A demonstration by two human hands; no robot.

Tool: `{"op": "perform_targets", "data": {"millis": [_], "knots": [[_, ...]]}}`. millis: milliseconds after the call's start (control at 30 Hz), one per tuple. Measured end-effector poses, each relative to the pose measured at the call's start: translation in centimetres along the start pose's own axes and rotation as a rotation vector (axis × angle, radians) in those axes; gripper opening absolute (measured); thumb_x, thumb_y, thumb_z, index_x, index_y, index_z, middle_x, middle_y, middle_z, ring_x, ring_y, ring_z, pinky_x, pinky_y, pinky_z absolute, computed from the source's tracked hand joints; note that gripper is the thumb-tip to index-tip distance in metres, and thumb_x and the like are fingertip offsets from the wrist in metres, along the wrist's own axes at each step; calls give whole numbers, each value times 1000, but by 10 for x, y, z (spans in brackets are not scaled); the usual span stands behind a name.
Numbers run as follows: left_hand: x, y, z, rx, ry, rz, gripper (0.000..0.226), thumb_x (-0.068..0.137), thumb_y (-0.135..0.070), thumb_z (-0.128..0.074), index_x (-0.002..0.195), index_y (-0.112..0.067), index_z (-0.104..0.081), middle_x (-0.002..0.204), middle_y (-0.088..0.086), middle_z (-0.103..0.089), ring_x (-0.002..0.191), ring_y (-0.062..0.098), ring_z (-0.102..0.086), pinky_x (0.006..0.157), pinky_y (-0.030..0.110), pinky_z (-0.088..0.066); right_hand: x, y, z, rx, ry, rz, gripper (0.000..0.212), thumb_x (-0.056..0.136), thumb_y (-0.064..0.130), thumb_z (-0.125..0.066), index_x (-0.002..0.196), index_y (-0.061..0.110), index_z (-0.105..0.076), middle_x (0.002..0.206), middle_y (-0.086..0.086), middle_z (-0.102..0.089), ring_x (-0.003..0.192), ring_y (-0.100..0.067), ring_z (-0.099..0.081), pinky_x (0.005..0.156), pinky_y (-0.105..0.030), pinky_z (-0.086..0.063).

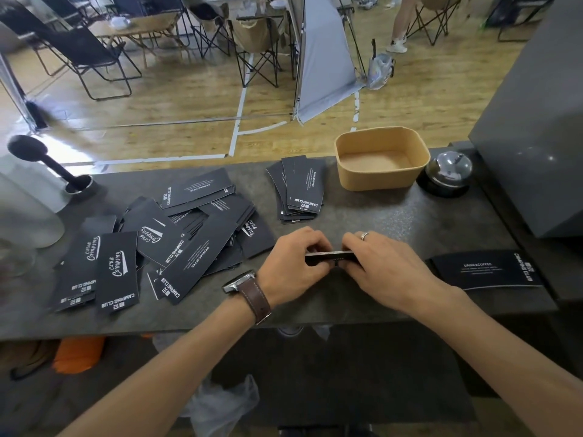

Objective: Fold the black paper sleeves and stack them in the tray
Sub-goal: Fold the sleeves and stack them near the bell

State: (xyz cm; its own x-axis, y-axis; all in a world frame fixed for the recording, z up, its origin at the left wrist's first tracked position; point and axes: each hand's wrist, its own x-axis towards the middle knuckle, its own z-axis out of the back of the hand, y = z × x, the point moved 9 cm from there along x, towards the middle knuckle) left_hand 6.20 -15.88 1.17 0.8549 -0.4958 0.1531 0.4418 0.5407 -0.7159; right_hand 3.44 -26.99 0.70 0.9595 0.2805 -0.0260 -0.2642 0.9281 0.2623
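Between my hands a small bundle of black paper sleeves (331,258) stands on edge on the dark counter. My left hand (293,263) grips its left end and my right hand (388,269) grips its right end, fingers curled over the top. A loose heap of black sleeves (164,241) with white "Camping Club" print lies spread out to the left. A neater pile of sleeves (299,189) sits at the back centre. One more sleeve (485,269) lies flat at the right. The tan tray (344,171) stands at the back right with nothing inside it.
A chrome service bell (448,171) sits right of the tray, beside a grey box-shaped wall (530,146). A black tamper-like tool (47,162) stands at the far left next to a white object (28,209). The counter's front edge runs under my wrists.
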Motion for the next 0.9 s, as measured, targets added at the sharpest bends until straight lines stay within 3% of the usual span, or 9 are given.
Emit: {"op": "perform_targets", "data": {"millis": [133,300,400,500,600,667,733,800,900], "knots": [[-1,1,0,-11,-20,10,13,73,-7,-72,83,-13,-66,81,-3,-60,72,7,-54,68,17,-42,1,4,0,-42,-29,14,9,98,38,-49,99,30,-44,86,12,-41,87,-20,-57,57,-35,-35],[-3,3,3,-4,10,15,16,75,-4,-71,88,-11,-65,86,-1,-60,75,8,-53,71,15,-39,2,6,-2,-65,-15,29,6,100,34,-47,102,30,-44,87,12,-41,87,-18,-55,58,-35,-40],[-8,1,13,-30,40,-7,20,79,-12,-74,97,-14,-64,94,-3,-61,84,7,-57,76,15,-42,2,7,-4,-84,5,34,7,101,35,-44,105,29,-43,93,10,-48,91,-18,-54,59,-35,-42],[-17,24,60,-68,-117,67,19,83,-23,-76,98,-18,-66,94,-7,-67,86,6,-62,77,14,-44,1,7,-6,-100,25,34,9,102,36,-42,106,28,-41,99,9,-51,95,-18,-52,60,-37,-45],[-41,75,126,160,-352,284,19,81,-31,-76,93,-20,-67,88,-7,-69,81,9,-63,77,22,-48,2,7,-7,-89,19,36,8,102,36,-43,105,29,-39,96,10,-50,95,-18,-52,59,-35,-41],[-55,109,145,335,-309,454,33,76,-38,-79,99,-18,-65,95,-1,-67,86,16,-61,82,33,-50,3,6,-7,-87,19,43,8,102,36,-43,103,30,-37,92,12,-45,93,-17,-52,58,-35,-40],[-62,130,141,437,-169,535,54,70,-47,-82,110,-17,-63,102,3,-66,92,20,-61,85,38,-51,3,6,-7,-91,24,43,10,101,36,-44,101,32,-35,89,13,-40,91,-16,-52,57,-34,-37],[-64,135,135,497,-126,540,65,68,-51,-81,118,-16,-59,108,5,-64,97,23,-60,88,39,-50,3,6,-7,-87,24,45,10,101,36,-44,100,32,-35,88,14,-38,91,-16,-53,57,-34,-37],[-62,132,138,528,-200,494,65,72,-46,-80,125,-16,-56,114,7,-64,102,26,-60,90,39,-49,4,6,-7,-80,28,51,10,101,36,-45,100,32,-35,87,14,-38,92,-16,-53,57,-34,-38]]}}
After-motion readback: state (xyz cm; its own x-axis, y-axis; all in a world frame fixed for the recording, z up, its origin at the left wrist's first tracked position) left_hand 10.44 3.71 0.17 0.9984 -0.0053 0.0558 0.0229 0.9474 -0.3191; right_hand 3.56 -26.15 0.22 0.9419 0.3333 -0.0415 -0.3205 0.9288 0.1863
